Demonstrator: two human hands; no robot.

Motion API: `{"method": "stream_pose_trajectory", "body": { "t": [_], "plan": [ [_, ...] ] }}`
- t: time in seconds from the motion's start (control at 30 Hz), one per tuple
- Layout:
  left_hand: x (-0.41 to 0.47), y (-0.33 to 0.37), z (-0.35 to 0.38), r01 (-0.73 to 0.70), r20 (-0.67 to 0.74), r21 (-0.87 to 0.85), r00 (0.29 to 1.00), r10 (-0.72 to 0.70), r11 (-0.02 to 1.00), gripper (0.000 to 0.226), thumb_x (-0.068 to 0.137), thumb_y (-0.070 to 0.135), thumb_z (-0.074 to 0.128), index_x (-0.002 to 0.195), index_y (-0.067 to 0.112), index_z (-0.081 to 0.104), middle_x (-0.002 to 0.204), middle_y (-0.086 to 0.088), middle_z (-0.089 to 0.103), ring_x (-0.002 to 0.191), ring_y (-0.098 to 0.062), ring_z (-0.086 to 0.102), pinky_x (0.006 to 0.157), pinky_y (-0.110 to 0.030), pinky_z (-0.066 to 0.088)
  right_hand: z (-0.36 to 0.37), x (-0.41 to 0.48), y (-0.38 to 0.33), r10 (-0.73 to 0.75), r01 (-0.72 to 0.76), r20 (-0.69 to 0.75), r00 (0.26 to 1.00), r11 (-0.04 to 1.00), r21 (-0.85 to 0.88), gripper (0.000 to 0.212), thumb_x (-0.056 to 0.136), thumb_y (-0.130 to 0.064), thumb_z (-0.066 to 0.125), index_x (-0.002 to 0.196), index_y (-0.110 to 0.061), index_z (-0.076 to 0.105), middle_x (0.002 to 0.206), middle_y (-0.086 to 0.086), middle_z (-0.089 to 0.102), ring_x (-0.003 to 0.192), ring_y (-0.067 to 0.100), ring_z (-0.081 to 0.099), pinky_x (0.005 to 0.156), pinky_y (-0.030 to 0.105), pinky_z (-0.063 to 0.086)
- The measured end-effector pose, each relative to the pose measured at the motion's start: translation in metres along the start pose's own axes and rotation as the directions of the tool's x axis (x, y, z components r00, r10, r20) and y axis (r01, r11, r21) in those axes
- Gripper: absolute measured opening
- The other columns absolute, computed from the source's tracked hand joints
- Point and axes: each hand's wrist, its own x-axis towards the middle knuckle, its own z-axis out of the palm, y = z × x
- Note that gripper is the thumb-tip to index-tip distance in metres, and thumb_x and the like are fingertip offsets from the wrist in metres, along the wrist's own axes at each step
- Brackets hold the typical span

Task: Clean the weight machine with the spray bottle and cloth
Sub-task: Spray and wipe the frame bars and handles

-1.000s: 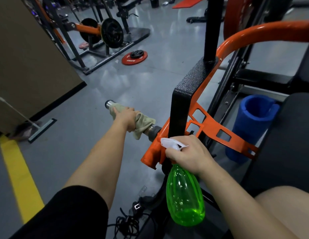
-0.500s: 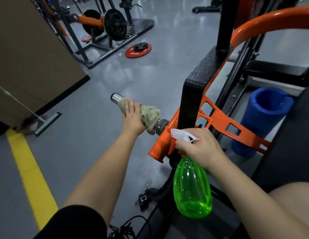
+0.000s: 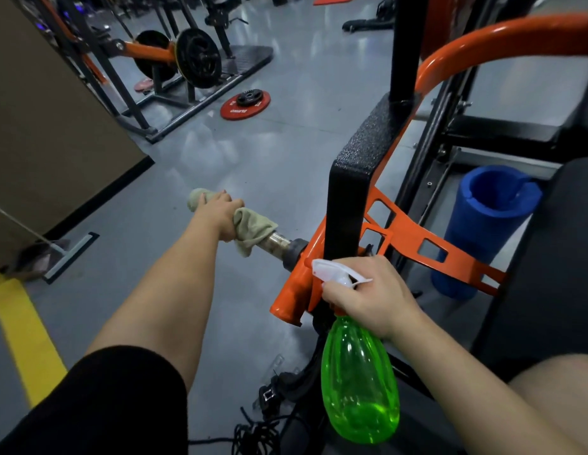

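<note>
Left hand (image 3: 220, 215): fingers clamp the cloth (image 3: 253, 229) round the steel peg (image 3: 276, 245).
Right hand (image 3: 374, 297): fingers curl round the spray bottle (image 3: 358, 389) neck.
Technique: twist as you slide along the peg's full length.

The cloth (image 3: 253, 224) is soft beige fabric with a nubbly, towel-like weave, matt. The bar (image 3: 278, 242) under it is bare metal, dull grey with a worn sheen. The bottle (image 3: 358, 389) is see-through green plastic, smooth and glossy, with a white plastic trigger (image 3: 328, 270). The frame (image 3: 407, 231) is metal in smooth orange paint. The post (image 3: 361, 159) has a rough, pebbled black coat. The floor (image 3: 286, 159) is grey and shiny. The roller (image 3: 466, 244) looks like matt blue foam.
</note>
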Motion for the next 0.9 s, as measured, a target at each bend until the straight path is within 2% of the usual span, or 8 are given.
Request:
{"method": "stream_pose_trajectory", "body": {
  "t": [0.1,0.27,0.37,0.43,0.53,0.63,0.7,0.9],
  "plan": [
    [0.002,0.005,-0.010,0.058,0.101,0.106,0.992,-0.069,0.993,0.071,0.073,0.016,0.083,0.134,0.027,0.046,0.145,-0.011,0.040,0.150,-0.032,0.019,0.118,-0.063,0.020,0.003,0.002,0.000,0.032,-0.032,-0.025,0.999,0.999,0.006,0.031,0.073,-0.036,0.056,0.061,-0.010,0.043,0.057,0.010,0.052,0.057,0.029,0.048,0.053,0.048,0.038],
    [-0.005,0.017,0.007,0.290,0.056,-0.225,0.957,-0.285,0.930,0.079,0.089,0.007,0.064,0.157,0.017,0.025,0.165,-0.027,-0.009,0.150,-0.053,-0.009,0.114,-0.063,0.031,0.005,0.001,-0.001,0.084,-0.084,-0.036,0.996,0.996,-0.002,0.031,0.074,-0.037,0.056,0.059,-0.011,0.047,0.058,0.008,0.057,0.057,0.029,0.054,0.053,0.048,0.040],
    [-0.019,0.010,0.015,0.472,0.263,-0.666,0.873,-0.410,0.578,0.108,0.093,0.046,0.066,0.161,0.021,-0.014,0.165,-0.024,0.011,0.140,-0.047,0.037,0.105,-0.048,0.041,0.004,0.001,-0.002,0.083,-0.083,-0.031,0.996,0.997,0.009,0.030,0.075,-0.036,0.058,0.058,-0.014,0.047,0.056,0.005,0.057,0.055,0.027,0.055,0.052,0.047,0.041],
    [-0.039,0.012,0.013,0.320,0.178,-0.843,0.924,-0.338,0.433,0.108,0.097,0.026,0.063,0.157,0.026,-0.026,0.153,-0.018,0.036,0.128,-0.038,0.050,0.098,-0.045,0.044,0.003,0.000,-0.002,0.087,-0.087,-0.036,0.996,0.996,0.010,0.031,0.075,-0.036,0.058,0.061,-0.011,0.047,0.058,0.008,0.058,0.056,0.028,0.055,0.052,0.047,0.041],
    [-0.056,-0.001,0.013,0.193,0.168,-0.978,0.956,-0.241,0.083,0.083,0.094,0.003,0.055,0.162,0.016,0.010,0.127,-0.007,0.057,0.115,-0.032,0.058,0.095,-0.047,0.052,0.003,-0.001,-0.001,0.091,-0.091,-0.044,0.995,0.996,0.015,0.032,0.077,-0.034,0.060,0.062,-0.009,0.046,0.060,0.010,0.058,0.058,0.030,0.054,0.051,0.046,0.040],
    [-0.060,0.003,-0.004,0.173,0.213,-0.959,0.963,-0.168,-0.226,0.024,0.094,0.017,0.051,0.111,0.007,0.065,0.096,-0.015,0.069,0.090,-0.029,0.066,0.077,-0.038,0.053,0.003,-0.002,0.000,0.070,-0.069,-0.052,0.996,0.998,0.014,0.033,0.078,-0.031,0.060,0.063,-0.008,0.043,0.058,0.011,0.053,0.057,0.033,0.052,0.050,0.048,0.037],
    [-0.053,0.015,-0.012,0.184,0.239,-0.950,0.948,-0.209,-0.252,0.013,0.095,0.026,0.059,0.095,0.014,0.065,0.085,-0.006,0.071,0.081,-0.022,0.067,0.077,-0.035,0.054,0.004,-0.001,0.000,0.050,-0.050,-0.058,0.997,0.999,0.013,0.033,0.079,-0.031,0.059,0.062,-0.008,0.041,0.057,0.012,0.051,0.057,0.034,0.050,0.050,0.048,0.036],
    [-0.005,0.022,0.000,0.288,0.342,-0.934,0.888,-0.306,-0.210,0.024,0.104,0.021,0.051,0.114,0.003,0.063,0.115,-0.016,0.068,0.082,-0.025,0.068,0.065,-0.034,0.054,0.006,0.000,0.004,0.012,-0.010,-0.069,0.998,1.000,0.022,0.033,0.077,-0.032,0.054,0.059,-0.008,0.041,0.053,0.008,0.048,0.053,0.032,0.048,0.049,0.049,0.037]
  ]
}}
